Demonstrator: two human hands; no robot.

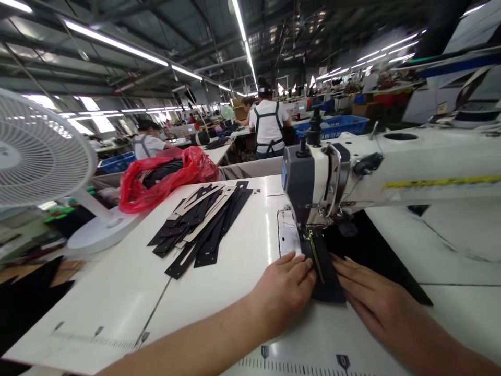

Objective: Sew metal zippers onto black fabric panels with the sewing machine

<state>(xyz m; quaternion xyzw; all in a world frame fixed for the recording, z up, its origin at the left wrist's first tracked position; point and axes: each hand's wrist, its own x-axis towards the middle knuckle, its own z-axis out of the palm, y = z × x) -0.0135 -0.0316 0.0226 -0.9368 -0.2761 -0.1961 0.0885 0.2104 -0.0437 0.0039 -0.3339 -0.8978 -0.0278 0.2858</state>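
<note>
A black piece with a gold zipper (316, 257) lies on the machine bed, its far end under the presser foot of the sewing machine (313, 183). My left hand (285, 287) rests on the left edge of this piece, fingers stretched forward and slightly bent. Along the right edge lies my right hand (371, 292), flat with its fingers extended close to one another. A larger black panel (385, 261) spreads out behind and to the right of it, partly hidden under the machine arm. The needle point cannot be made out.
Left on the white table (129, 308) is a loose pile of black and beige slotted strips (203, 224). Beyond it sit a red plastic bag (168, 175) and a white fan (43, 151). Co-workers (269, 122) and blue crates (344, 124) are further back.
</note>
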